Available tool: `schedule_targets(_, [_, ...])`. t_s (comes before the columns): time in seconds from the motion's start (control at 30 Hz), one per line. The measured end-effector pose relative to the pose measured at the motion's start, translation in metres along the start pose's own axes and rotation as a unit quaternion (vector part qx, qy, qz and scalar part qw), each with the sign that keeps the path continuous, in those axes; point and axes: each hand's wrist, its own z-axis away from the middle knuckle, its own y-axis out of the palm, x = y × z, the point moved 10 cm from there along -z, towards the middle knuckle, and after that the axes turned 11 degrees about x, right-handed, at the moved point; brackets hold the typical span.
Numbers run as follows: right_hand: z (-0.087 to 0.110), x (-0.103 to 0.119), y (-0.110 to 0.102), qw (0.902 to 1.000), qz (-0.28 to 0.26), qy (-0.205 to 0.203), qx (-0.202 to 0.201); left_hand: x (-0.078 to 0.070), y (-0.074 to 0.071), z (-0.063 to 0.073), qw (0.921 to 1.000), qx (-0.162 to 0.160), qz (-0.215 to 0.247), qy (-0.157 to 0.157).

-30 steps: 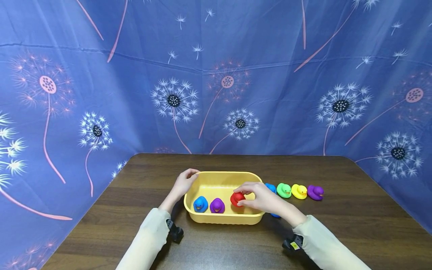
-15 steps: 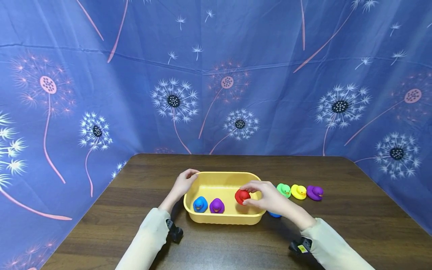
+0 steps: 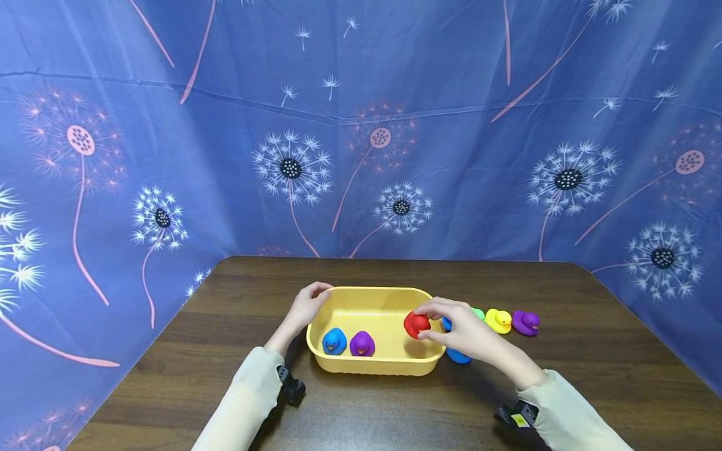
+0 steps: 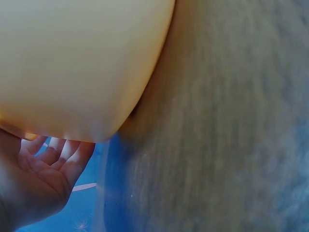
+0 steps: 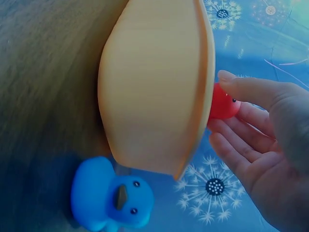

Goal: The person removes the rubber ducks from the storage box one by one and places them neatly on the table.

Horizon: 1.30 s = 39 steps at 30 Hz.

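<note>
A red rubber duck [image 3: 416, 325] is pinched between the thumb and fingers of my right hand [image 3: 459, 327], over the right end of a yellow plastic basin [image 3: 372, 367]. In the right wrist view, the red duck [image 5: 223, 102] shows just past the basin's rim, partly hidden by it. My left hand [image 3: 308, 306] grips the basin's back left rim; in the left wrist view its fingertips are hidden behind the wall. Inside the basin, a blue duck [image 3: 334, 341] and a purple duck [image 3: 362, 344] sit side by side at the front left.
Right of the basin, a yellow duck [image 3: 499, 321] and a purple duck [image 3: 526, 322] stand in a row with a green duck [image 3: 479, 313], partly covered by my hand. A blue duck [image 5: 108, 195] stands against the basin's right end. The wooden table [image 3: 169, 376] meets a blue patterned cloth [image 3: 479, 156].
My right hand has moved to the right with the red duck, from mid-basin toward its right end, and now overlaps the green duck. The left hand has stayed put.
</note>
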Motion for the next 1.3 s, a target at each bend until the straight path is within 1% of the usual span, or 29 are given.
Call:
schedule_targets(0.17, [0.006,0.002,-0.009,0.9996,0.008,-0.016,-0.02,0.0,0.0,0.0,1.0,0.002,-0.001,-0.002])
schedule_targets(0.3, [0.01,0.003,-0.013,0.9991,0.009,-0.029,-0.029,0.001,-0.001,0.0,1.0,0.0,-0.002,-0.003])
schedule_targets(0.63, [0.021,-0.001,-0.018,0.9991,0.014,-0.026,-0.029,0.001,0.0,-0.002,1.0,0.0,-0.001,-0.001])
schedule_targets(0.87, [0.027,-0.002,-0.024,0.999,0.01,-0.029,-0.032,-0.001,0.0,0.001,1.0,0.0,0.001,0.007])
schedule_targets(1.1, [0.033,-0.001,-0.029,0.9986,0.007,-0.038,-0.035,0.001,0.0,0.0,1.0,-0.001,0.001,0.004])
schedule_targets(1.3, [0.038,-0.005,-0.031,0.9984,0.021,-0.027,-0.044,0.001,0.001,0.0,0.9999,0.004,0.01,0.01])
